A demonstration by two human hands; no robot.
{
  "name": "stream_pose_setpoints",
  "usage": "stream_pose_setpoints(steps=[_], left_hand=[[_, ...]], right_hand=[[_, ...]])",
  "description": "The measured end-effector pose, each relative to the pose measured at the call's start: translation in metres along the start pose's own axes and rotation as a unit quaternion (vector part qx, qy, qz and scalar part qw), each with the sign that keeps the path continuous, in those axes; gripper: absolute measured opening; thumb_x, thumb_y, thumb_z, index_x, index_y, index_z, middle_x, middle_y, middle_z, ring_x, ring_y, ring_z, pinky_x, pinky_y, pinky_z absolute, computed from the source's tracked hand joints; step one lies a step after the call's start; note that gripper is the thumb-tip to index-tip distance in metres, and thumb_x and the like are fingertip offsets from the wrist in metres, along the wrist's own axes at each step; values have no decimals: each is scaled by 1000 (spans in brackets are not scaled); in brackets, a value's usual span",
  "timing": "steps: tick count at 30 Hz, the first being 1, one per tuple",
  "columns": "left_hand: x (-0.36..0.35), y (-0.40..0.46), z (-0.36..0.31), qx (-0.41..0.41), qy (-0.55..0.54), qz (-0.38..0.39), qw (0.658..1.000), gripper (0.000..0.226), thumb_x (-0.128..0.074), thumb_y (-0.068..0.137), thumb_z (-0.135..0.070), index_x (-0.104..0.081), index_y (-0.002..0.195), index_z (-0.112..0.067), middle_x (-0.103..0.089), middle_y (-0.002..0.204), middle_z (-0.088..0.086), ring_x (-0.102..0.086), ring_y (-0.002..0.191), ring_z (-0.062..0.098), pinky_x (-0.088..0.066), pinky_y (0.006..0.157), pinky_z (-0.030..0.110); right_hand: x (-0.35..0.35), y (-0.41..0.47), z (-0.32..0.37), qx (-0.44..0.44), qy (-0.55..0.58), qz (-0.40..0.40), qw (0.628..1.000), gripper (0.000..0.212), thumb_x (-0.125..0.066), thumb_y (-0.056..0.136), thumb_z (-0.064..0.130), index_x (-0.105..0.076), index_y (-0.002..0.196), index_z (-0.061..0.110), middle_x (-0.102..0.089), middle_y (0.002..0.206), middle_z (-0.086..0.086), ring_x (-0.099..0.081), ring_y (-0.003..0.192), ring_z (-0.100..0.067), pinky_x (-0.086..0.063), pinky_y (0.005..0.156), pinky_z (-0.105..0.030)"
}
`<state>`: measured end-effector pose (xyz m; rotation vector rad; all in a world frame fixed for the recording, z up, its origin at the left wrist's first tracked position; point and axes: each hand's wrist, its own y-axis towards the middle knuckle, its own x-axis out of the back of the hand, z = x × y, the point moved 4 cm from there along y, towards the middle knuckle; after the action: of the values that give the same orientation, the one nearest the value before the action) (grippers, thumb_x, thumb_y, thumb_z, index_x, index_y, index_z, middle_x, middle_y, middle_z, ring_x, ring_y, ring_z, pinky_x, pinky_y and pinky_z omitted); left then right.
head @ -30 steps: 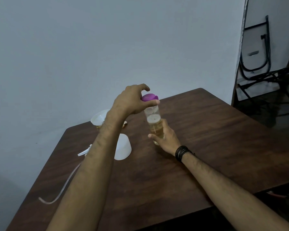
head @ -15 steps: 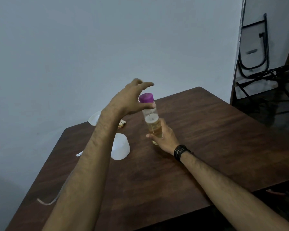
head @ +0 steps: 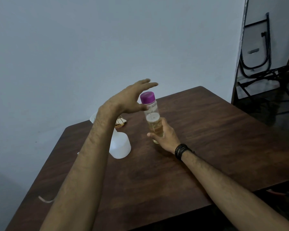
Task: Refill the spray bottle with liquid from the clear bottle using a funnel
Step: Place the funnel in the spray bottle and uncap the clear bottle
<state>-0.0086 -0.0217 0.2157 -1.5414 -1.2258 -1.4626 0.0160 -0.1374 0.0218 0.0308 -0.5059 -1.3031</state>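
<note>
A clear bottle [head: 153,120] with a purple cap [head: 147,97] and pale yellow liquid in its lower half stands on the brown table [head: 207,139]. My right hand [head: 165,135] grips its lower part. My left hand [head: 132,99] hovers beside the cap with fingers spread; the thumb lies against the bottle's neck. A translucent white spray bottle body [head: 120,145] lies on the table behind my left forearm. A white funnel [head: 93,118] shows partly at the table's far left edge, mostly hidden by my arm.
A thin clear tube [head: 45,200] curls near the table's left edge. A small gold and white object [head: 121,122] sits by the funnel. A folded black chair frame [head: 257,52] leans on the wall at the right. The wall runs close behind the table.
My left hand had its fingers on the purple cap; it has let go and opened, with the fingers spread beside the cap. The right hand keeps holding the bottle.
</note>
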Motion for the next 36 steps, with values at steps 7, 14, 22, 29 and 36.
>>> stream_pose_setpoints(steps=[7,14,22,29,36], left_hand=[[5,1,3,93,19,-37,995,99,-63,65,-86,-45,147,-33,-65,125,3,-63,106,23,-55,94,45],[-2,3,-2,-7,-9,24,1000,96,-82,82,-12,-27,158,-35,-41,158,-4,-46,135,16,-43,98,27],[-1,5,2,71,19,-55,996,86,-62,87,-67,-29,157,-29,-47,152,6,-51,133,27,-47,107,49],[-3,6,-2,6,-4,-15,1000,50,-68,96,-20,-53,142,-30,-57,140,-1,-53,123,19,-47,96,31],[-1,5,-3,72,16,-84,994,44,-57,98,-49,-58,132,-20,-62,122,6,-58,99,20,-54,89,42]], right_hand=[[0,-1,-1,1,-2,-4,1000,64,-78,81,39,-44,131,20,-60,124,4,-57,106,-7,-39,76,-9],[1,-1,0,2,-8,-3,1000,64,-79,81,37,-45,131,18,-59,121,6,-55,104,-5,-36,75,-5],[1,-2,1,4,-4,0,1000,65,-79,81,38,-44,133,20,-57,122,7,-54,105,-5,-38,80,-13],[1,-1,2,1,-4,3,1000,65,-79,80,38,-44,132,20,-57,122,8,-55,107,-5,-37,78,-7],[2,-2,2,3,-8,-7,1000,62,-80,79,39,-46,128,20,-60,117,8,-58,103,-6,-38,75,-5]])
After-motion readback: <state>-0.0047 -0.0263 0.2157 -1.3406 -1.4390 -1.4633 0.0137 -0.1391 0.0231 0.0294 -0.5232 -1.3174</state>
